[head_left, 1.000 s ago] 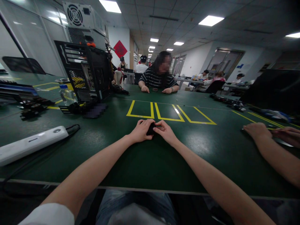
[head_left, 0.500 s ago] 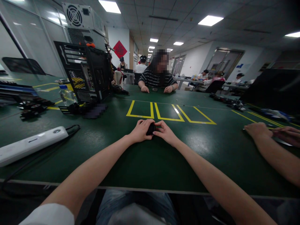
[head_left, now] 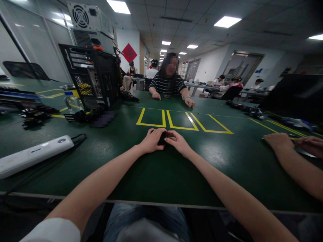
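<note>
My two hands share one small, rounded black object (head_left: 163, 138) on the green tabletop (head_left: 161, 178): my left hand's (head_left: 151, 140) fingers clamp around it, hiding much, and my right hand's (head_left: 178, 143) pinch its right edge. Beyond lie three yellow tape outlines (head_left: 183, 128); far left, one black metal computer case (head_left: 107, 82).

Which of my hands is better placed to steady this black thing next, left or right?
Probably your left hand: it curls around the black object from the left, thumb on the near side. Your right hand appears to reach only the object's right edge.
</note>
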`<action>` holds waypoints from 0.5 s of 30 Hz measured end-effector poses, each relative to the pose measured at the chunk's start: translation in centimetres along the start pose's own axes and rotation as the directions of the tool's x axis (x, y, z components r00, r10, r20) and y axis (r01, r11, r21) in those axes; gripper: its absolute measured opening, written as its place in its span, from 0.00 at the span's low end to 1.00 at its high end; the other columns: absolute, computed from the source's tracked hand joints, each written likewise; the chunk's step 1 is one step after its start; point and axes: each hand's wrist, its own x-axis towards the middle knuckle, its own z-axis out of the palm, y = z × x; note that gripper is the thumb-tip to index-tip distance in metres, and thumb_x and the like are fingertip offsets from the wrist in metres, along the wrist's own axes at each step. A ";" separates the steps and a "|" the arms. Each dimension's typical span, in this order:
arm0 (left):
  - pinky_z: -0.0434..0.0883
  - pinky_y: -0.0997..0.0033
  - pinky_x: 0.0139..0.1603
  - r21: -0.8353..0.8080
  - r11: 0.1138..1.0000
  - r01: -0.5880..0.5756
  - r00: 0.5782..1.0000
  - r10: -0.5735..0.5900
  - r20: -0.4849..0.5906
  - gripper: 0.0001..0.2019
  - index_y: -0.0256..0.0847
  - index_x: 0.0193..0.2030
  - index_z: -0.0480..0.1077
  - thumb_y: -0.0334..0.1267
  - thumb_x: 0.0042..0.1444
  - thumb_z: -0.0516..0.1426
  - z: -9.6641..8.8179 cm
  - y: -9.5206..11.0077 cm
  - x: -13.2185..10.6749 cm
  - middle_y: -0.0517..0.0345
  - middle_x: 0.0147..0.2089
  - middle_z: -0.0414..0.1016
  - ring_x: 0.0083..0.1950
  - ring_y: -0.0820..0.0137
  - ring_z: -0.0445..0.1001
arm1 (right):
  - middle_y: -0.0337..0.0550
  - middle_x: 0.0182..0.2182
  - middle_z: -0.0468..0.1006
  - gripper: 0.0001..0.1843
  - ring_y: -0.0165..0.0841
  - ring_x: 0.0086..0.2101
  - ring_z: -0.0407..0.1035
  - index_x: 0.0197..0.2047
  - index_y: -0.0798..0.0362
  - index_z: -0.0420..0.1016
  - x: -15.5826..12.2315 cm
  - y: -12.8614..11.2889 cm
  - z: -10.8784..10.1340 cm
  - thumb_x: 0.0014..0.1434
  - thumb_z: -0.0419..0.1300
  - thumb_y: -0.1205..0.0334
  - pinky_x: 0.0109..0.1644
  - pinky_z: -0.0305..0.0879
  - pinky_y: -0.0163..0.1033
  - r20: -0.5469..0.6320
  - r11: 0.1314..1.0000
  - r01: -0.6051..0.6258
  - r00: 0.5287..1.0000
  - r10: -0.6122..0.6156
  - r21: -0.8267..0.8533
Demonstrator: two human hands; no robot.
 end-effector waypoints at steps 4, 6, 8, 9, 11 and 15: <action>0.50 0.57 0.53 0.005 1.000 0.009 1.000 -0.009 -0.001 0.28 0.44 0.50 0.50 0.37 0.41 0.57 0.0 0.0 0.0 0.54 0.49 0.61 0.50 0.62 0.61 | 0.40 0.40 0.66 0.17 0.32 0.42 0.64 0.39 0.51 0.62 -0.1 0.1 -0.1 0.45 0.60 0.63 0.47 0.61 0.42 0.044 0.998 0.018 0.999 -0.021 0.064; 0.50 0.58 0.53 0.006 1.000 0.005 1.000 -0.005 -0.008 0.29 0.44 0.51 0.50 0.37 0.41 0.57 0.1 0.0 0.0 0.54 0.49 0.61 0.50 0.63 0.60 | 0.38 0.39 0.66 0.17 0.31 0.43 0.64 0.38 0.50 0.62 -0.2 0.1 -0.1 0.43 0.61 0.65 0.48 0.60 0.41 0.052 0.994 0.050 0.997 -0.055 0.093; 0.50 0.58 0.53 0.005 1.000 0.000 1.000 0.000 -0.014 0.29 0.44 0.51 0.50 0.37 0.41 0.57 0.1 -0.1 0.0 0.54 0.49 0.61 0.50 0.63 0.60 | 0.37 0.39 0.65 0.18 0.30 0.42 0.64 0.37 0.50 0.61 -0.3 0.2 -0.1 0.42 0.62 0.66 0.48 0.60 0.40 0.050 0.993 0.065 0.996 -0.070 0.101; 0.50 0.58 0.53 0.004 1.000 -0.001 1.000 0.001 -0.015 0.29 0.44 0.51 0.50 0.38 0.41 0.57 0.2 -0.1 0.0 0.54 0.49 0.61 0.51 0.63 0.60 | 0.37 0.39 0.65 0.18 0.30 0.41 0.64 0.36 0.50 0.61 -0.3 0.3 0.0 0.42 0.62 0.66 0.48 0.61 0.40 0.048 0.993 0.064 0.996 -0.069 0.101; 0.50 0.58 0.53 0.001 1.000 -0.004 1.000 0.004 -0.016 0.29 0.44 0.51 0.49 0.38 0.42 0.56 0.2 -0.1 -0.1 0.54 0.49 0.60 0.51 0.63 0.60 | 0.38 0.39 0.65 0.16 0.30 0.39 0.65 0.36 0.50 0.61 -0.3 0.3 0.1 0.43 0.61 0.64 0.46 0.62 0.40 0.039 0.994 0.052 0.998 -0.056 0.096; 0.50 0.58 0.53 -0.006 1.000 -0.010 1.000 0.010 -0.015 0.29 0.44 0.52 0.49 0.38 0.42 0.56 0.0 -0.1 -0.1 0.54 0.50 0.60 0.51 0.63 0.60 | 0.37 0.35 0.66 0.11 0.28 0.35 0.66 0.34 0.50 0.61 -0.2 0.2 0.2 0.47 0.58 0.60 0.43 0.63 0.40 -0.005 0.997 0.042 0.999 -0.042 0.060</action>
